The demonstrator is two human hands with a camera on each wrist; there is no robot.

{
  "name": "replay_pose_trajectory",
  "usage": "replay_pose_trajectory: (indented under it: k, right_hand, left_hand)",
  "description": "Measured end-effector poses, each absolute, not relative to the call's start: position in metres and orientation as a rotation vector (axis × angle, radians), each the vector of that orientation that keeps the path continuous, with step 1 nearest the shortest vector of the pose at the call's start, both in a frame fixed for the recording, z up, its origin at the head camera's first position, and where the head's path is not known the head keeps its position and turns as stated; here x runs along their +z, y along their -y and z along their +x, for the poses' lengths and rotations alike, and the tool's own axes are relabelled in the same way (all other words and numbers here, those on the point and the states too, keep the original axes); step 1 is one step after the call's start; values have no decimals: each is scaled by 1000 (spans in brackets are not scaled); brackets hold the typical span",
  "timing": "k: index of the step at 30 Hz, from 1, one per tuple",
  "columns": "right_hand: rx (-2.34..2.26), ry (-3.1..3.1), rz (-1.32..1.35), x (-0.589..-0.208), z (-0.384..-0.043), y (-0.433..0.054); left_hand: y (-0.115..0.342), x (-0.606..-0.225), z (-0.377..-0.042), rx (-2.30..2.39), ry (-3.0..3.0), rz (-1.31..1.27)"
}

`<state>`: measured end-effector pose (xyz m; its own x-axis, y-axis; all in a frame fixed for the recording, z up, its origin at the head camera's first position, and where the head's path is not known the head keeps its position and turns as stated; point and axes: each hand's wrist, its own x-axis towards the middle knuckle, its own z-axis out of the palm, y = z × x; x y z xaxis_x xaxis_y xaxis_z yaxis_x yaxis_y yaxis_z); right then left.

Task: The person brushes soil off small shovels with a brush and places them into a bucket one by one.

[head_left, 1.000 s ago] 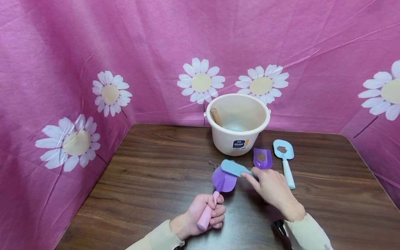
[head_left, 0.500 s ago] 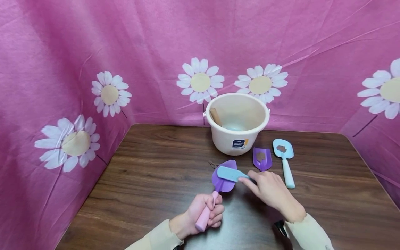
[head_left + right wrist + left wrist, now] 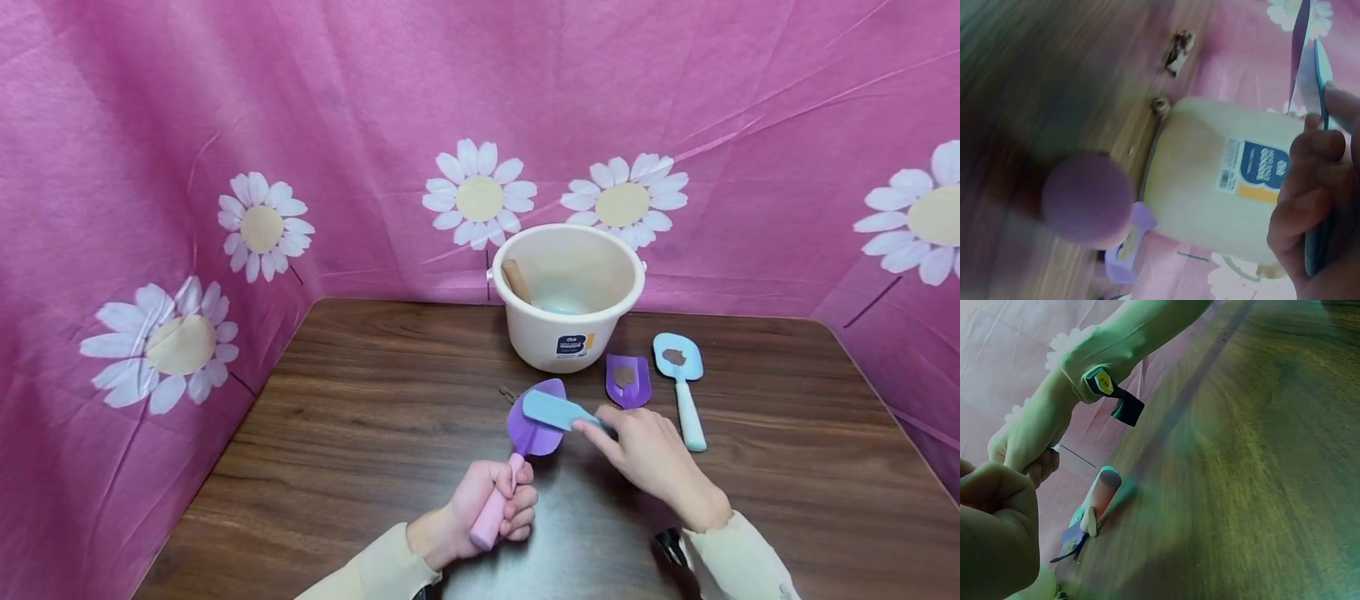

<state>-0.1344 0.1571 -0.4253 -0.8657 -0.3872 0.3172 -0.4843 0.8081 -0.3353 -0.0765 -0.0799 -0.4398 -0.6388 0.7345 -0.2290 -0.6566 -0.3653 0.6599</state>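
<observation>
My left hand [image 3: 495,508] grips the pink handle [image 3: 491,517] of a toy shovel in the head view. Its purple blade [image 3: 528,429] points away from me, raised at a tilt. Over that blade my right hand [image 3: 652,454] pinches a flat light-blue paddle-shaped tool [image 3: 553,409], its broad end overlapping the blade. Seen edge-on in the right wrist view, the tool [image 3: 1320,75] lies close along the purple blade [image 3: 1300,50]. Fingers of the right hand [image 3: 1316,175] curl round its dark handle. The left wrist view shows my left hand [image 3: 997,519] in front, its shovel hidden.
A cream bucket [image 3: 558,343] stands behind, holding a tan stick-like handle [image 3: 516,282] and something light blue. To its right lie a purple shovel [image 3: 640,394] and a light-blue shovel [image 3: 690,417], both with brown smears. Small brown bits [image 3: 506,391] lie left of the raised blade.
The light-blue tool has moved down and left across the purple blade, then slightly back up. The left hand and its shovel have hardly moved.
</observation>
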Motion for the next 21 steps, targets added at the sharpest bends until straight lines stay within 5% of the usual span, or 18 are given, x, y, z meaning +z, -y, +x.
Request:
replay_pose_trajectory:
  k: [11, 21]
  right_hand:
    - [690, 2749, 894, -421, -130, -155]
    - [598, 2742, 691, -426, -143, -174]
  left_hand:
    - [83, -438, -78, 2064, -924, 141]
    - [84, -439, -75, 2025, -888, 92]
